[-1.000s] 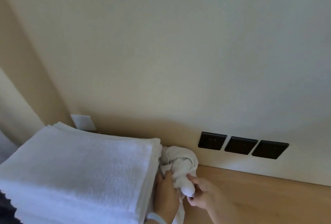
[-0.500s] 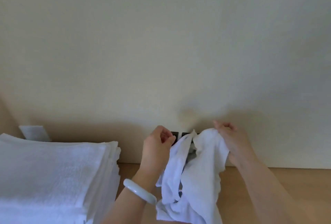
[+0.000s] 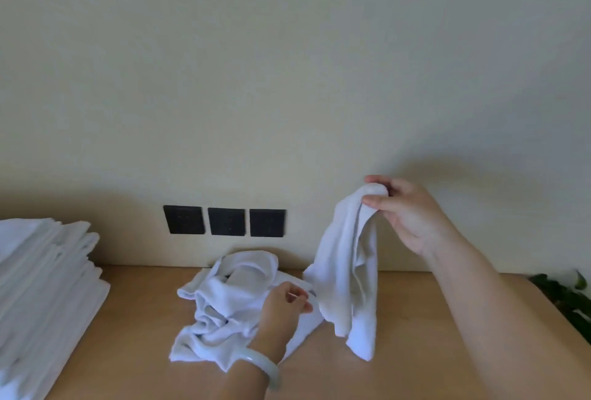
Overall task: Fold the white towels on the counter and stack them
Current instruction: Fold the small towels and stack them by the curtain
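Right hand (image 3: 412,217) pinches hanging towel (image 3: 348,275), long axis vertical | left hand (image 3: 284,307) closed on crumpled towel (image 3: 230,303) near counter (image 3: 415,351) back edge

A plain cream wall (image 3: 287,63) filled most of the view, from nine o'clock through twelve to three, smooth and unmarked. Low on it, toward seven o'clock of centre, three black square wall plates (image 3: 224,221) sat side by side in a level row, close together. Below them a light wooden counter (image 3: 415,351) ran across the six o'clock band and met the wall in a straight seam. At four o'clock, past the counter's angled right edge, dark green leaves (image 3: 563,297) showed. The light was soft and even, with a faint shadow on the wall at three o'clock.
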### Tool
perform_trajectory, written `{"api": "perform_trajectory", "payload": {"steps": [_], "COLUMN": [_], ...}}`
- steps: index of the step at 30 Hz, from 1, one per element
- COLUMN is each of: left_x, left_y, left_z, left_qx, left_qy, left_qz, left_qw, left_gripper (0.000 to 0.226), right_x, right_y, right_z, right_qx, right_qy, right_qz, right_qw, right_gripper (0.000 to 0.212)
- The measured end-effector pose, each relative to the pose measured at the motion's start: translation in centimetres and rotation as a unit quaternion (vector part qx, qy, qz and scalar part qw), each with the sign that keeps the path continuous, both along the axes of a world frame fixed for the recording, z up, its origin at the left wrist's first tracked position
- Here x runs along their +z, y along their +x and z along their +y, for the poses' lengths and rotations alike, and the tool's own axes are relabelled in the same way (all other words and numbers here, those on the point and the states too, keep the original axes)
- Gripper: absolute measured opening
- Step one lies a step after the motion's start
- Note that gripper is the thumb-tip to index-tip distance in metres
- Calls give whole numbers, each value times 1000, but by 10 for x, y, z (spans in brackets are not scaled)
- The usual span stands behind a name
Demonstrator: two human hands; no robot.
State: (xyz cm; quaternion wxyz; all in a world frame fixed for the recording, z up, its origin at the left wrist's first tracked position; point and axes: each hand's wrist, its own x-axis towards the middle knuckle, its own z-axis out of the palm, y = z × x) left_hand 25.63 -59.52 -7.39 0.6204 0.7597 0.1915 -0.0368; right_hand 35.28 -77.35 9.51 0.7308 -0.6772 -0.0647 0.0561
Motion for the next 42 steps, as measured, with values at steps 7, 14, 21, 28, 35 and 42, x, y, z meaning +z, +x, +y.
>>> {"api": "perform_trajectory", "payload": {"steps": [7,14,21,28,35,42], "left_x": [27,58,9,19,53,-19], "left_y": [-4,30,1,9,6,-12], "left_z": [-53,-106,-87,-44,23,-2], "left_qx": [-90,-5,95,142,28,-171], "left_qy": [-70,-54,-258,-140,376,370], "left_qz": [10,-86,59,4,-166,41], "left_qw": [993,995,960,980,911,912], "left_gripper": [36,44,24,26,15,21], "right_x": [-30,-41,-199,-241,-105,-167], "right_y": [-4,-14,-67,-47,25,41], "right_z": [-62,-71,-87,-117,-194,-174], "right_qx": [-76,24,121,27,161,231], "right_qy": [-157,-64,-308,-359,-263,-499], "right_qz": [45,24,154,122,-8,-40], "right_qw": [984,997,931,925,951,834], "right_gripper": [20,29,19,25,9,46]}}
